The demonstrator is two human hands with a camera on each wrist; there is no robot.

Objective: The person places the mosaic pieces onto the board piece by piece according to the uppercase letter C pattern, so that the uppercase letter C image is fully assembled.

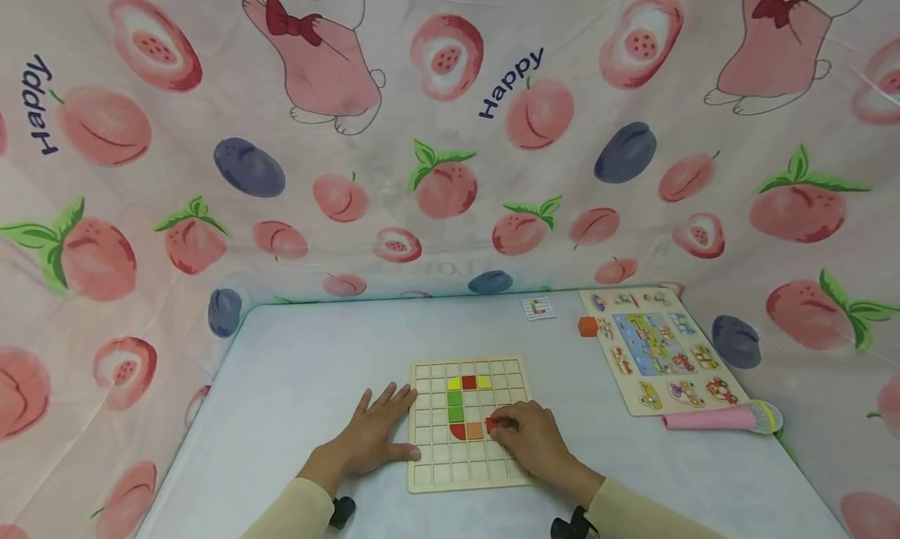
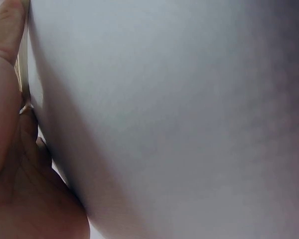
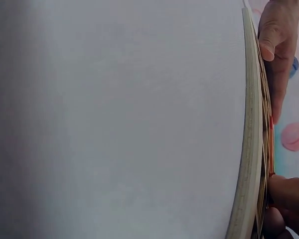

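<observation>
A square wooden grid board [image 1: 492,472] lies on the white table. Flat coloured pieces fill some cells: a top row of yellow, a red square [image 1: 469,382] and yellow, two green squares [image 1: 456,406] below on the left, then a rounded red piece [image 1: 458,431] and an orange square [image 1: 474,430]. My right hand [image 1: 536,444] pinches a small red piece [image 1: 490,425] just right of the orange square, low over the grid. Fingers spread, my left hand [image 1: 373,436] rests by the board's left edge, thumb touching that edge. In the right wrist view the board [image 3: 249,124] appears edge-on.
At the back right lie a small card [image 1: 538,308] with a coloured pattern, an orange hexagonal object [image 1: 587,326] and a wooden picture puzzle [image 1: 622,379]. A pink microphone [image 1: 713,419] lies along the puzzle's front edge. Fruit-patterned cloth hangs behind the table.
</observation>
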